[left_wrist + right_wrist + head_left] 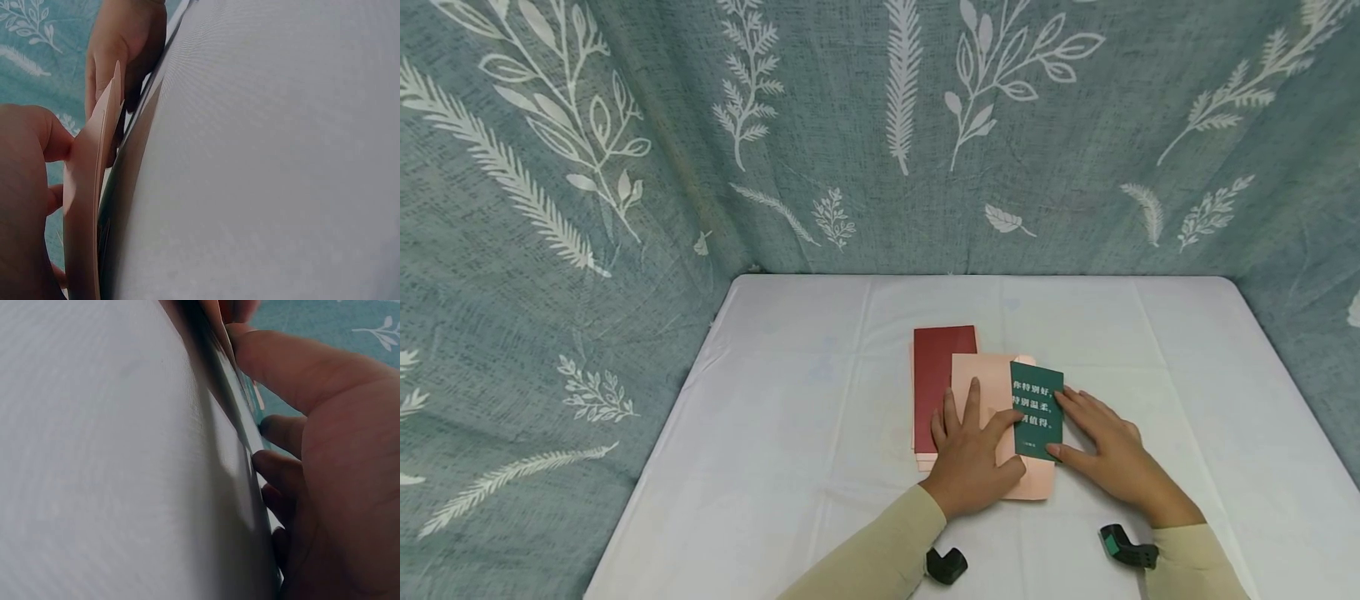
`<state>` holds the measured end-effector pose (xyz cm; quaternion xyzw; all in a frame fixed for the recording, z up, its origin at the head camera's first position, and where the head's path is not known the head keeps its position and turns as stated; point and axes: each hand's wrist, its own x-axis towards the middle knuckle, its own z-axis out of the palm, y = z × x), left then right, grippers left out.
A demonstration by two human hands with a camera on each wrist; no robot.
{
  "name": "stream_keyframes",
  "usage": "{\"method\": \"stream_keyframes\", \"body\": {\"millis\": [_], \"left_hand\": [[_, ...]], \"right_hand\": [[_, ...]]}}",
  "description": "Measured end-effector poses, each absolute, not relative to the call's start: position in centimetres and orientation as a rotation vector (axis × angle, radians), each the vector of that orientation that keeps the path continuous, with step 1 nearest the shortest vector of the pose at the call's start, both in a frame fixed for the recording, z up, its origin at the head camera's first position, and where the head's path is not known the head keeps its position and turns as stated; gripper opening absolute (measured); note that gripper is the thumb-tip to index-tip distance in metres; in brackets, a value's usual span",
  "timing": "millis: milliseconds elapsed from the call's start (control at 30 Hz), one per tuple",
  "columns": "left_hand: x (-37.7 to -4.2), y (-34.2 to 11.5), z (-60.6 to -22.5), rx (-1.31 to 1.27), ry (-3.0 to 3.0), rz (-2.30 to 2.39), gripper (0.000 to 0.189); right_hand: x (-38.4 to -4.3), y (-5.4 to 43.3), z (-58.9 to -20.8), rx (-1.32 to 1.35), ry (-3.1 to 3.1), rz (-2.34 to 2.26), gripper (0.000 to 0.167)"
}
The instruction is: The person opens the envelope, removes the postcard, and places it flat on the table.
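Note:
A dark green card (1037, 383) with white printed characters lies over a pale pink envelope (985, 373). The card's left side is tucked under the envelope's edge, hiding part of its print. My left hand (973, 467) rests on the envelope with fingers spread, its index fingertip right at the card's left side. In the left wrist view, the pink envelope (84, 206) shows edge-on, bulging slightly off the table. My right hand (1112, 454) holds the card's right edge, thumb near the lower corner and index finger higher up. In the right wrist view, its fingertips line the card's edge.
A dark red card (934, 367) lies on pink paper at the left, partly beneath the envelope. A white cloth covers the table (820, 375). A green leaf-patterned curtain (850, 125) hangs behind and beside it. Black wrist devices (947, 567) sit at both cuffs.

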<state>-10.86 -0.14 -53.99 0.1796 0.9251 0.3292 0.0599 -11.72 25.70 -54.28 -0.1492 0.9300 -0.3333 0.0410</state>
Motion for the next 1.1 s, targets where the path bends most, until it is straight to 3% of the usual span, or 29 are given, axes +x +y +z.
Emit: {"method": "stream_keyframes", "body": {"millis": [633, 1100], "left_hand": [[-10.8, 0.0, -54.0, 0.532, 2.806, 1.006, 0.062], [-10.8, 0.0, -53.9, 0.513, 2.806, 0.995, 0.063]], "right_hand": [[-11.3, 26.4, -53.8, -0.403, 2.786, -1.188, 0.084], [-11.2, 26.0, -53.0, -0.203, 2.304, -2.01, 0.071]]}}
